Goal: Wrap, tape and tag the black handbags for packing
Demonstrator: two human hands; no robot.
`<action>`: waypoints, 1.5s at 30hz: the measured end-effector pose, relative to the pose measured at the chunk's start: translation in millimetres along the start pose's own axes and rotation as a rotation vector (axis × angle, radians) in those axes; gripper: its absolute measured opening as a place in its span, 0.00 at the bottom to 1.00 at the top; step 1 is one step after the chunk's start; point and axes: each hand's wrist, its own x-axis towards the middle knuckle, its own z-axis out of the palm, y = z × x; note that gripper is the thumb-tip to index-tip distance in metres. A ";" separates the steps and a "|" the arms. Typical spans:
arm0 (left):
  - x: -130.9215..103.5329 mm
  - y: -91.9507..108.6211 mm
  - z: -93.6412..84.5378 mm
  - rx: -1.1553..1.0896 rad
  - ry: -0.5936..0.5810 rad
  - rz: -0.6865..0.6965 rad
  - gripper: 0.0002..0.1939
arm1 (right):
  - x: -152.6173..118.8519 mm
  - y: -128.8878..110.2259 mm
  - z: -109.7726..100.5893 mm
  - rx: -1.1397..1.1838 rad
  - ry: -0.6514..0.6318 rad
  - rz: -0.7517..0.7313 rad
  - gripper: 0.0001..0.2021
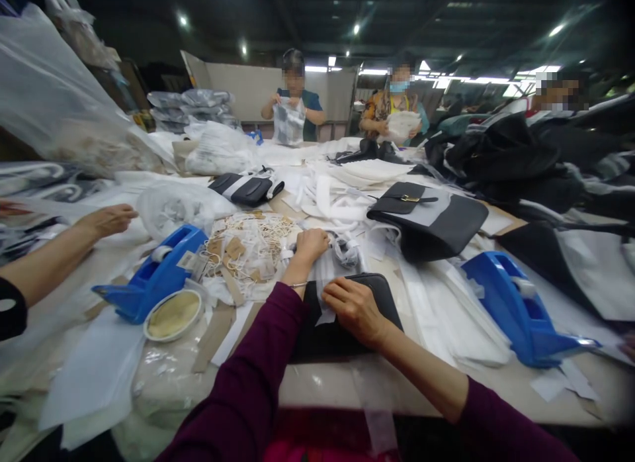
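Observation:
A black bag (330,346) lies flat on the table in front of me, its top edge facing away. Over that edge hangs a strip of translucent plastic film (325,315), pinched in the fingers of my right hand (353,308). Just beyond the bag, my left hand (311,243) is closed, fingers curled downward; what is inside them is hidden. Close to the left hand's fingertips is a coiled strap in clear wrap (346,250). To the left sits a heap of white strings with brown tags (243,247).
Blue tape dispensers stand left (153,273) and right (516,310). A round tub (173,314) is beside the left one. Another black bag (426,217) lies at right. A neighbour's hand (112,220) reaches in from the left. Co-workers stand across the table.

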 end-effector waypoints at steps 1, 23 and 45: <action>0.2 0.2 0.7 0.014 -0.002 0.006 0.14 | -2.3 -2.5 -0.8 0.002 0.011 -0.007 0.12; 0.2 16.7 -26.1 -0.285 0.214 0.139 0.16 | -55.2 -52.3 2.4 0.001 -0.043 0.065 0.21; -192.4 -13.5 10.1 -0.185 0.233 0.707 0.19 | -161.0 -87.6 -65.6 0.237 -0.184 0.227 0.35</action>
